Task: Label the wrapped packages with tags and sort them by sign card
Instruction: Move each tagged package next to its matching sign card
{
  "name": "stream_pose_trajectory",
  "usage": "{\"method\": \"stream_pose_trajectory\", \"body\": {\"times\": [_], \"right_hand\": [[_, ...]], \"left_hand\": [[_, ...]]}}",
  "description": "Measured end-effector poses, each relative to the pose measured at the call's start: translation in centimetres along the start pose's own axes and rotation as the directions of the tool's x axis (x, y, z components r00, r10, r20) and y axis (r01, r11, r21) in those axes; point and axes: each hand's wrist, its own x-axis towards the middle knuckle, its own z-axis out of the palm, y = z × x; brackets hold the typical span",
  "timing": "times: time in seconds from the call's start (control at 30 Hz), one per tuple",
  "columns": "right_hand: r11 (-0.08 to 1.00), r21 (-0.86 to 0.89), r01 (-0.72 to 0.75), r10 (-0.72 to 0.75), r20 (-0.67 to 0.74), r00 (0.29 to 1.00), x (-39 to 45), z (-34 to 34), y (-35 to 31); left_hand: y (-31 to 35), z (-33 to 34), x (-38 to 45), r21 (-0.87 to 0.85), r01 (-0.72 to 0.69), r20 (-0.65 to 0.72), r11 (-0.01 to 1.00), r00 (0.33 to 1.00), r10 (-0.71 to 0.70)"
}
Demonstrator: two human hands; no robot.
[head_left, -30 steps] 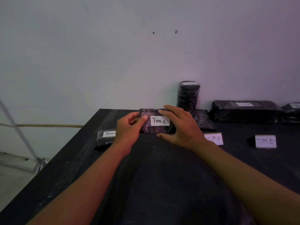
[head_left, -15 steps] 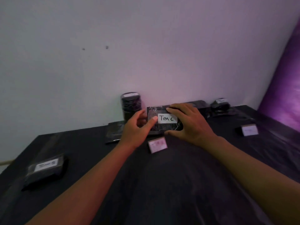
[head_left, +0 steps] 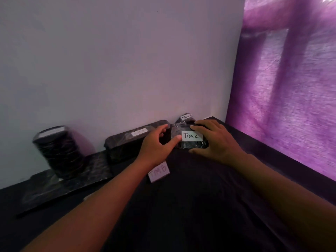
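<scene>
A small black wrapped package [head_left: 189, 145] with a white tag reading "TIM C" [head_left: 192, 136] is held between both hands near the table's far right corner. My left hand [head_left: 156, 144] grips its left end, thumb by the tag. My right hand [head_left: 216, 140] curls over its top and right side. Just behind it sits another small tagged package [head_left: 186, 118]. A sign card reading "TIM B" [head_left: 159, 172] stands below my left wrist.
A long black wrapped package [head_left: 127, 142] with a tag lies against the wall, left of my hands. A tall black cylinder package [head_left: 58, 151] stands further left on a flat black package [head_left: 72, 186]. A purple curtain [head_left: 291, 88] bounds the black table [head_left: 200, 206] on the right.
Both hands have carried the "TIM C" package to the right along the table, past the "TIM A" and "TIM B" cards, toward the corner by the purple curtain.
</scene>
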Motion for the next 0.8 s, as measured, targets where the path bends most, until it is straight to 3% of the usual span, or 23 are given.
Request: {"method": "stream_pose_trajectory", "body": {"times": [0.27,0.5,0.8], "right_hand": [[0.997,0.027,-0.071,0.066,0.138,0.988,3.8,2.9,8.2],[0.975,0.151,-0.164,0.124,0.240,0.963,8.5,6.9,12.4],[0.968,0.177,-0.181,0.123,0.297,0.947,12.1,11.0,14.4]], "left_hand": [[-1.1,5.0,7.8,0.237,-0.102,0.060,0.966,0.994,0.091],[-4.2,6.6,13.0,0.503,-0.271,0.218,0.820,0.959,0.183],[-7.9,7.6,15.5,0.630,-0.255,0.174,0.734,0.967,0.187]]}}
